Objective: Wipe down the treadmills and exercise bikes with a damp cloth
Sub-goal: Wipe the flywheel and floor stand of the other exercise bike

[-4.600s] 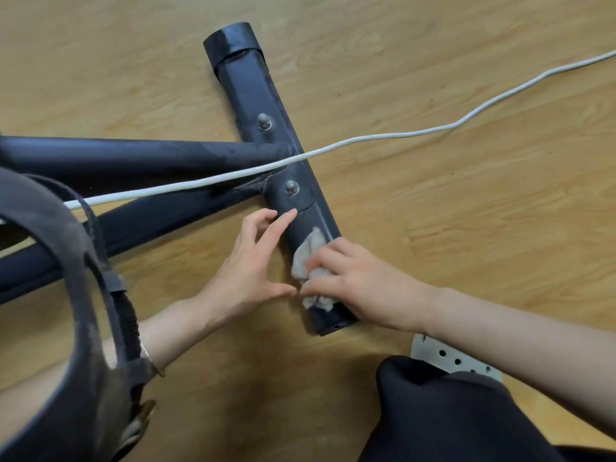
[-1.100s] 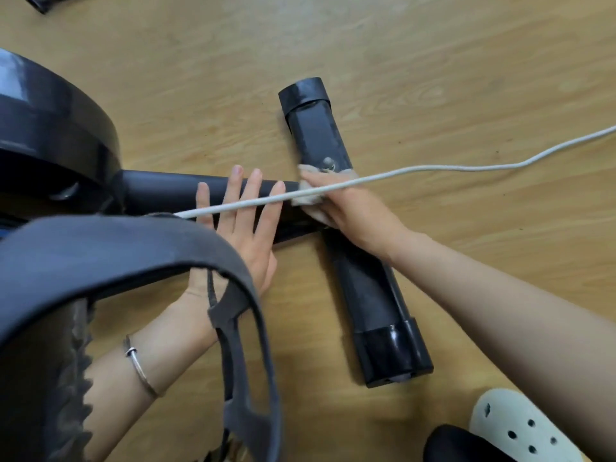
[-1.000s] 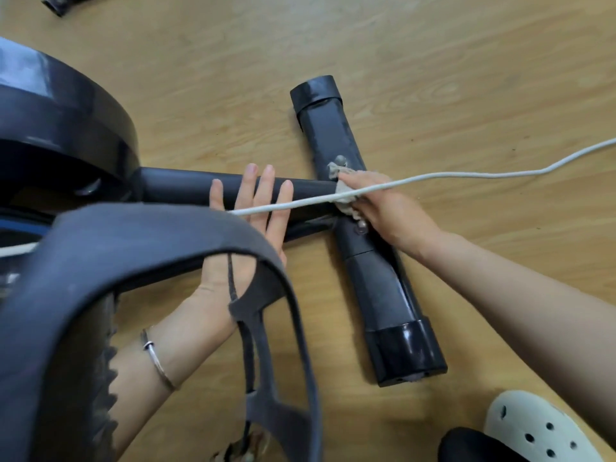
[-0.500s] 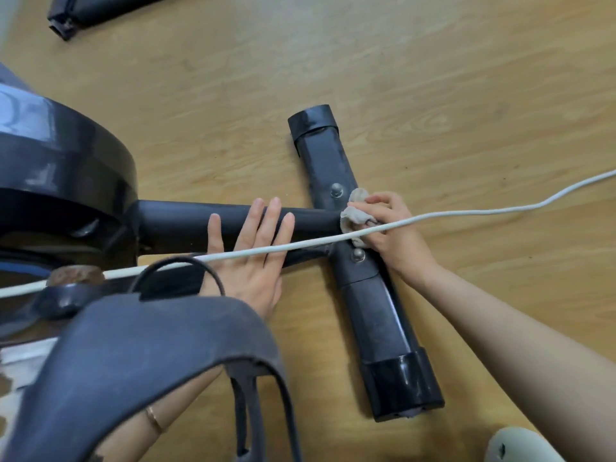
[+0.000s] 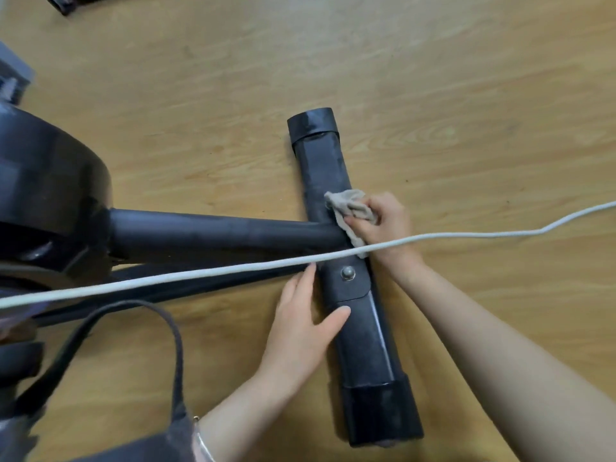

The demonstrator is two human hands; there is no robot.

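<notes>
An exercise bike's black base crossbar [image 5: 363, 335] lies on the wooden floor, joined to a black frame tube [image 5: 216, 230] that runs left to the flywheel housing [image 5: 43, 181]. My right hand [image 5: 383, 225] grips a crumpled beige cloth [image 5: 348, 208] and presses it on the joint where tube meets crossbar. My left hand [image 5: 301, 323] lies flat with straight fingers along the crossbar's left side, thumb on top of the bar, just below a silver bolt [image 5: 347, 272].
A white cable [image 5: 200, 273] stretches across the view in front of the frame and both hands. A black pedal strap [image 5: 133, 328] loops at the lower left. Another black bar end [image 5: 63, 3] lies at the top left.
My left hand left the frame tube and came to rest against the crossbar near the bolt. My right hand with the cloth stayed at the joint, shifting slightly up the bar.
</notes>
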